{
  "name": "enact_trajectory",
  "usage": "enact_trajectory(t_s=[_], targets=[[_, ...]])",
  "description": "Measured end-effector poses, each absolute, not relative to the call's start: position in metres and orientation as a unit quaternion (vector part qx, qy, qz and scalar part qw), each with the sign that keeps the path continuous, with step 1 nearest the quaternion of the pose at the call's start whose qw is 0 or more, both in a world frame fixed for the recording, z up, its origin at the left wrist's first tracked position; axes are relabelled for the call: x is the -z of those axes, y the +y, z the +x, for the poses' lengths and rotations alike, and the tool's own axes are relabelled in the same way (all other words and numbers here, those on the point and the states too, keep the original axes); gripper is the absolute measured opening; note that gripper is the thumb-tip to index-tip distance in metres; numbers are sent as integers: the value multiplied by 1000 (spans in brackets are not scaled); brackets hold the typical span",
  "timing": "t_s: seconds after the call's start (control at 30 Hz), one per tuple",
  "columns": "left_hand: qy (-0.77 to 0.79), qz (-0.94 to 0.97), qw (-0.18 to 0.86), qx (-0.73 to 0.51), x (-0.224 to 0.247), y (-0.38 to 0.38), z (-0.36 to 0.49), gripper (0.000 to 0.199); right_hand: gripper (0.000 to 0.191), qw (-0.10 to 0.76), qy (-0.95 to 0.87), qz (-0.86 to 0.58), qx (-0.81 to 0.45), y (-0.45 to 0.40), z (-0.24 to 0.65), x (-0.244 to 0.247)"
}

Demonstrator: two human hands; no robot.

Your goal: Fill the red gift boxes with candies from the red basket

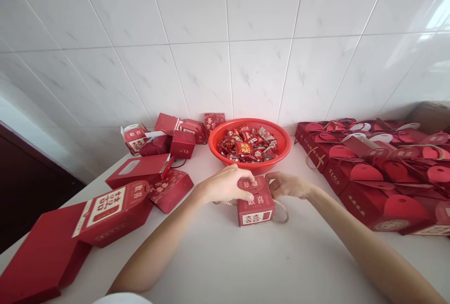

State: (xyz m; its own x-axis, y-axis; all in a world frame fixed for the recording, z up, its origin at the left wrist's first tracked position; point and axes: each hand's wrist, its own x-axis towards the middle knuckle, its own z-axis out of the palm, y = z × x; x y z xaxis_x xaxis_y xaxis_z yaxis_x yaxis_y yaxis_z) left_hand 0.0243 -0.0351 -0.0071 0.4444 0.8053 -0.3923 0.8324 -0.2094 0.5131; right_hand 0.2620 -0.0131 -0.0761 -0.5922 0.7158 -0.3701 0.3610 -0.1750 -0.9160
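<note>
While the left hand (228, 185) clamps the box (260, 203) under its fingers (245, 173), I can't tell if the right hand (290, 186) grips; hard pressing could crumple it.

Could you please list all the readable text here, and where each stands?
"囍": center gift box, left gift box, open rear gift box.
"歡喜": the same three boxes.
"大吉大利", seemingly: candy wrapper.
Too small or blurred: all other lettering, including on the right gift boxes.
</note>
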Motion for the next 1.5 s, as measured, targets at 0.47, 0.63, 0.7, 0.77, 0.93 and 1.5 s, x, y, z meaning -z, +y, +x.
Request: enact_trajectory(t_s=[0.47, 0.63, 0.7, 0.77, 0.93, 1.5], targets=[[478, 837, 246, -98, 10, -48, 26, 31, 30, 340, -515, -363, -698, -41, 263, 18], [367, 783, 419, -277, -15, -56, 18, 54, 22, 469, -537, -322, -623, -59, 264, -5], [318, 744, 486, -331, -23, -59, 15, 53, 22, 479, -547, -319, -607, -64, 265, -7], [277, 716, 537, -350, -27, -63, 15, 54, 25, 473, -564, -325, -593, -68, 263, -7], [187, 703, 580, -367, -19, -70, 27, 57, 32, 454, -638, -350, -513, -79, 250, -3], [205, 815, 403, -361, -13, -74, 26, 47, 10, 626, -602, -383, -316, -100, 258, -17]])
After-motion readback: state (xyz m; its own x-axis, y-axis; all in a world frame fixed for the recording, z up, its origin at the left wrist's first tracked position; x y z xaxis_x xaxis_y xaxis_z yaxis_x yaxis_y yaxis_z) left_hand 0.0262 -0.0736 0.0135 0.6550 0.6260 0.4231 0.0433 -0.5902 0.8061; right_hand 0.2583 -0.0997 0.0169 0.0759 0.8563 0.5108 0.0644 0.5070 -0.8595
